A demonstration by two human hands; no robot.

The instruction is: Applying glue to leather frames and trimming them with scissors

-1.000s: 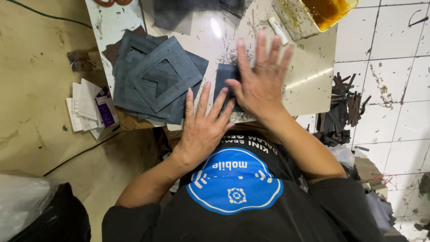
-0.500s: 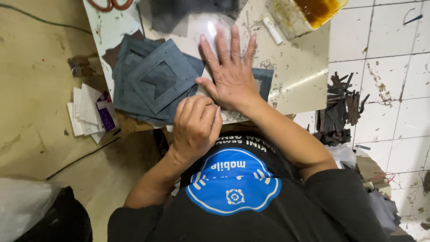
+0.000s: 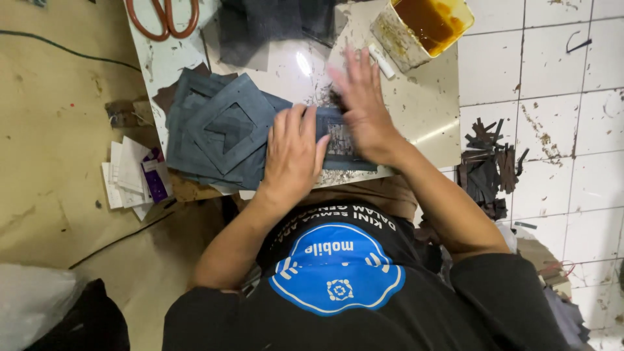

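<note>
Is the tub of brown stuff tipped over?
No, the tub stands upright at the table's far corner, its brown liquid inside.

Your left hand (image 3: 292, 153) lies flat, fingers spread, on the dark blue piece (image 3: 338, 140) at the table (image 3: 422, 110) near edge; your right hand (image 3: 364, 107) presses its far end, at 1 o'clock from the left; stack of blue square frames (image 3: 221, 130) touches the left hand at 9 o'clock; glue tub (image 3: 422, 26) at 1 o'clock of the right hand; scissors (image 3: 162, 16) at 11 o'clock; dark scraps (image 3: 487, 162) on floor tiles at 3 o'clock.
</note>
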